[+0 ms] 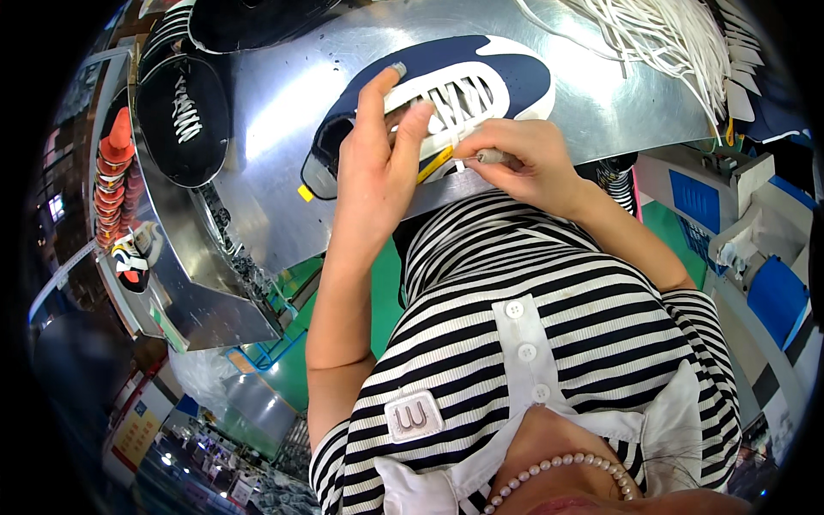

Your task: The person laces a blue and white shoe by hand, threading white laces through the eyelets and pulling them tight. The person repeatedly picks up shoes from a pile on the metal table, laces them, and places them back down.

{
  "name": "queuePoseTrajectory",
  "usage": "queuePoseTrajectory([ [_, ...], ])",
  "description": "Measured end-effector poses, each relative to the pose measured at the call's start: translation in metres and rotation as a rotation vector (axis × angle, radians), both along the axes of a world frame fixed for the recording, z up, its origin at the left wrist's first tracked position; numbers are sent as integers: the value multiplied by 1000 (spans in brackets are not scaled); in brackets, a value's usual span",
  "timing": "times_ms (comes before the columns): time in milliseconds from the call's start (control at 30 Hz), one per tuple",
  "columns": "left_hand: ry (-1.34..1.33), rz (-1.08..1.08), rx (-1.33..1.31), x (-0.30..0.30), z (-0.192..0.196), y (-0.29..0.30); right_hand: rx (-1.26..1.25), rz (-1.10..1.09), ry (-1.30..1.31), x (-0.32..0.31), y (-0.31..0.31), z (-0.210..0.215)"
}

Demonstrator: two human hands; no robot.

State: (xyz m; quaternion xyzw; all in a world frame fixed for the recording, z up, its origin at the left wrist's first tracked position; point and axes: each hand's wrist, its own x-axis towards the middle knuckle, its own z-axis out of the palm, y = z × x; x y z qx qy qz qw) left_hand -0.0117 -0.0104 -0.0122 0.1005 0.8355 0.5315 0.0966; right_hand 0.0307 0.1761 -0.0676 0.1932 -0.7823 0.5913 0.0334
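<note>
A navy and white shoe upper lies on its side on the metal table, toe to the right, with a white shoelace crossing its opening. My left hand grips the upper near its collar, index finger and thumb on top and the other fingers hidden within. At the near edge of the lacing, my right hand is closed around a slim hand tool with a short round handle. Its thin tip points left, beside a bit of white lace. A yellow strip runs along the upper's near side.
The metal table spreads beneath the work. Loose white laces heap at the back right. Black laced uppers lie at the left. A stack of orange-red shoe pieces stands farther left. Grey bins with blue panels are at right.
</note>
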Motion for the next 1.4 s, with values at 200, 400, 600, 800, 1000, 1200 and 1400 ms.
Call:
queuePoseTrajectory([
  [200, -99, 170, 172, -28, -16, 4, -144, 287, -72, 18, -14, 39],
  [400, -33, 175, 87, -30, -15, 8, -279, 453, -85, 26, -19, 36],
  [600, -88, 82, 44, -24, -3, 3, -10, -28, -50, 0, -22, 8],
  [800, 142, -56, -188, 16, 18, -20, -246, -209, -329, 15, 6, 23],
  [1000, 307, -40, -244, 24, 2, -14, 210, -140, -543, 2, -18, 40],
  [1200, 504, -120, -215, 2, -4, -18, -457, -124, -560, -13, -22, 33],
  [1400, 256, -134, -444, 12, 16, -17, -361, -221, -425, -27, -24, 18],
])
